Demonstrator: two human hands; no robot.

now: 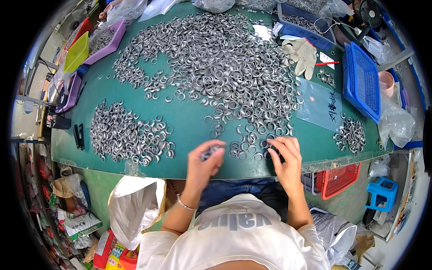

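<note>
A large heap of grey metal rings (225,58) spreads over the green tabletop (189,114). My left hand (204,162) is curled closed above the front of the table, with several metal rings (209,153) showing between its fingers and thumb. To the right, my right hand (288,157) reaches down to a loose cluster of rings (247,143) at the heap's near edge. Its thumb and forefinger close around a ring there, partly covered by the fingertips. A smaller pile of rings (126,135) lies left of my left hand.
At the right lie another small ring pile (351,135), a clear plastic bag (318,105), a work glove (300,55) and blue baskets (361,83). Black scissors-like snips (78,136) rest at the left. An open white sack (135,207) stands below the front edge; a red basket (337,180) is under the table.
</note>
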